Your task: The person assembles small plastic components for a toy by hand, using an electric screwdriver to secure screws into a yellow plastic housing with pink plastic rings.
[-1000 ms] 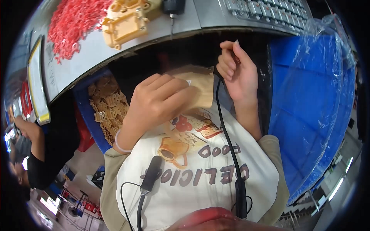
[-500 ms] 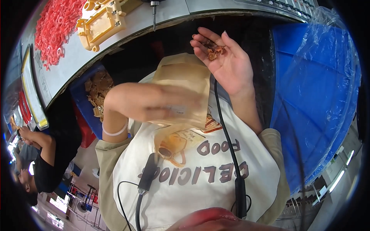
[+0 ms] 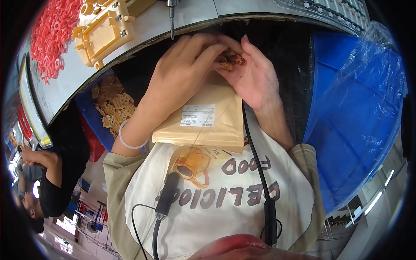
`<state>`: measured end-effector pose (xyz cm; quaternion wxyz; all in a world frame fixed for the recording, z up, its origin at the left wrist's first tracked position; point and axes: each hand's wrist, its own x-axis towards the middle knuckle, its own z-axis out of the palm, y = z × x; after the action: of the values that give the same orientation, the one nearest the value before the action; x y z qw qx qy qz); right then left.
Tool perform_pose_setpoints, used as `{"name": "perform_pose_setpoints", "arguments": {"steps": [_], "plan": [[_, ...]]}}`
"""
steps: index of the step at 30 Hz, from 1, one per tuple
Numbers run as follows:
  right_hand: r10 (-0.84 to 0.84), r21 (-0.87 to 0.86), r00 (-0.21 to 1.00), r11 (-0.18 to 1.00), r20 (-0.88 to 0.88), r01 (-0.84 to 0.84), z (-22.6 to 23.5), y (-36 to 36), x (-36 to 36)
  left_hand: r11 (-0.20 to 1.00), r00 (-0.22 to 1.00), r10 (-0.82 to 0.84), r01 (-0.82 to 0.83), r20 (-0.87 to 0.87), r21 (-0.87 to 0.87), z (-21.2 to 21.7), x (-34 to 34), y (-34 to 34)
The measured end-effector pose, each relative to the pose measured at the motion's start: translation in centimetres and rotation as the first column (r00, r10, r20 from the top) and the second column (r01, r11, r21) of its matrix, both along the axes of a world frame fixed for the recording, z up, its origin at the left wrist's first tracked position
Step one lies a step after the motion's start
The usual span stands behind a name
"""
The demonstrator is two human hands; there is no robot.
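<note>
Several crumpled reddish-brown pieces [image 3: 232, 60], perhaps dried food, sit in the cupped palm of my right hand [image 3: 256, 80]. My left hand [image 3: 184, 65] reaches across to that palm with its fingers bent together at the pieces. Its fingertips are partly hidden, so what they grip cannot be made out. Below both hands a brown kraft paper pouch [image 3: 173, 133] with a white label lies on my lap, against my white printed apron [image 3: 216, 216]. The pouch's far end is covered by my left hand and wrist.
Beyond my hands runs the worktable edge, with a pile of red plastic rings [image 3: 51, 37], a yellow plastic fixture [image 3: 102, 37] and a driver tip [image 3: 172, 24]. A blue bin [image 3: 102, 125] of tan parts stands left; blue sheeting [image 3: 346, 108] hangs right. Another person [image 3: 60, 173] sits far left.
My left hand has moved from over the pouch up to my right palm. The pouch's label now shows. My right hand still cups the brown pieces, its fingers more curled.
</note>
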<state>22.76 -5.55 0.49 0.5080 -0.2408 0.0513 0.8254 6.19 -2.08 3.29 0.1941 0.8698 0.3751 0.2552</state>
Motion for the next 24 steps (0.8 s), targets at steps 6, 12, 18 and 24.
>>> {"name": "perform_pose_setpoints", "arguments": {"steps": [6,12,18,24], "plan": [[-0.012,-0.033,0.998,0.999,0.055,0.013,-0.1,0.1,0.1,0.998,1.000,0.004,-0.005,-0.008,-0.061,-0.7,0.1,0.2],[0.013,0.008,0.999,1.000,-0.049,-0.013,-1.3,0.2,0.0,0.966,0.998,-0.055,0.058,0.018,-0.251,-1.2,-0.5,0.8],[0.063,-0.039,0.995,0.997,0.075,-0.060,-0.4,0.5,-0.2,0.917,0.997,-0.071,0.071,0.017,-0.393,-0.8,-0.3,1.3],[0.092,-0.040,0.991,0.995,0.099,-0.088,-1.1,0.5,0.0,0.858,0.995,-0.070,0.097,0.073,-0.505,-1.1,-0.8,1.6]]}}
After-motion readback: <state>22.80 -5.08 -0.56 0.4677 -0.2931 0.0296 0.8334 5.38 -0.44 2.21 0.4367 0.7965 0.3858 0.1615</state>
